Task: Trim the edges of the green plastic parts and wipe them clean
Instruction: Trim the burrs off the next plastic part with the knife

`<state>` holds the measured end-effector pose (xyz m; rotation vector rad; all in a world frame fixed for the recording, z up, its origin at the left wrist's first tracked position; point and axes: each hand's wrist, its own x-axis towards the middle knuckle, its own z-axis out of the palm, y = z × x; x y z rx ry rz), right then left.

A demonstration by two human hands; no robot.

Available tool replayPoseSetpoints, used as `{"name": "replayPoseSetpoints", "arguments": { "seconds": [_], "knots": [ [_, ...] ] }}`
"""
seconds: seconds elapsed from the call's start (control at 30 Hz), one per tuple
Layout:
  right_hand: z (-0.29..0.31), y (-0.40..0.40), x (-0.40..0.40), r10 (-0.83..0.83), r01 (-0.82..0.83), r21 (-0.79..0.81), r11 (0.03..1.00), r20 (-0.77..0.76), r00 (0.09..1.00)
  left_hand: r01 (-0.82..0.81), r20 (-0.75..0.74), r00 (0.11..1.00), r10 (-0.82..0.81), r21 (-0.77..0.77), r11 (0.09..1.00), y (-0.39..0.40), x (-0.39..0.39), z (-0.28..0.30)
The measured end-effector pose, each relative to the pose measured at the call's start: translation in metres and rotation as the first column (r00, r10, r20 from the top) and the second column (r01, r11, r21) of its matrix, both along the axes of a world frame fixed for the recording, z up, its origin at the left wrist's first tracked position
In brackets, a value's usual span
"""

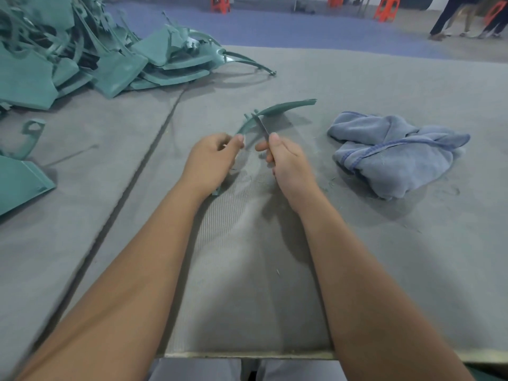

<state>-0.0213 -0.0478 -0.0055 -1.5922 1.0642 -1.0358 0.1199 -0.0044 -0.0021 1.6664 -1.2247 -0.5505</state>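
At frame centre, the left hand point(211, 158) pinches a curved green strip point(277, 108). The right hand point(286, 163) grips a small blade point(262, 127) touching it. A blue cloth point(395, 152) lies right.

Head view, forward-down, seemingly close over table point(357, 243).

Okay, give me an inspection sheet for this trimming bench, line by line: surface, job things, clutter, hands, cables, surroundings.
Surface: grey felt-covered table with a seam running diagonally on the left.
Job's things: curved green part held above the table; thin blade laid against its edge; blue cloth crumpled at right.
Clutter: pile of green parts at far left; two more green pieces at the left edge; fine shavings near the cloth.
Hands: left hand grips the part; right hand grips the blade.
Cables: nothing seen.
Surroundings: blue floor, orange stools, legs of standing people at far right.
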Motion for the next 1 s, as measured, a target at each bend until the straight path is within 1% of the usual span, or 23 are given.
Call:
{"name": "replayPoseSetpoints", "arguments": {
  "seconds": [0.1,0.17,0.23,0.33,0.4,0.5,0.6,0.7,0.83,0.87,1.0],
  "knots": [
    [0.0,-0.002,-0.002,-0.023,0.023,-0.01,1.0,-0.002,1.0,0.02,-0.116,0.993,-0.017,0.031,0.999,0.0,-0.003,0.002],
    [0.0,-0.004,-0.002,-0.028,0.028,-0.005,1.0,0.031,0.999,0.02,-0.167,0.986,-0.018,0.005,1.0,0.002,-0.01,0.005],
    [0.001,-0.005,-0.001,-0.007,0.007,0.006,1.0,0.097,0.995,0.078,-0.232,0.969,-0.085,-0.038,0.996,0.005,-0.021,0.006],
    [0.002,-0.005,-0.003,0.012,-0.023,0.058,0.998,0.181,0.983,0.217,-0.242,0.947,-0.209,0.01,0.976,0.01,-0.032,0.008],
    [0.002,-0.005,-0.005,-0.001,-0.018,0.09,0.996,0.201,0.979,0.27,-0.249,0.936,-0.25,0.05,0.962,0.012,-0.029,0.011],
    [0.003,-0.005,-0.007,0.011,-0.03,0.096,0.995,0.192,0.981,0.321,-0.302,0.909,-0.287,0.069,0.945,0.014,-0.023,0.013],
    [0.005,-0.002,-0.009,0.078,-0.097,0.088,0.991,0.196,0.977,0.306,-0.328,0.906,-0.268,0.068,0.95,0.014,-0.022,0.012],
    [0.006,0.003,-0.009,0.12,-0.133,0.087,0.987,0.15,0.982,0.303,-0.338,0.905,-0.26,0.082,0.949,0.013,-0.02,0.012],
    [0.008,0.007,-0.008,0.128,-0.132,0.054,0.99,0.072,0.989,0.365,-0.432,0.847,-0.309,0.049,0.93,0.015,-0.017,0.012],
    [0.008,0.007,-0.008,0.134,-0.137,0.048,0.989,0.063,0.989,0.363,-0.421,0.852,-0.311,0.046,0.931,0.015,-0.017,0.011],
    [0.008,0.009,-0.008,0.167,-0.167,-0.002,0.986,-0.013,0.986,0.284,-0.295,0.919,-0.263,0.03,0.958,0.013,-0.02,0.007]
  ]
}}
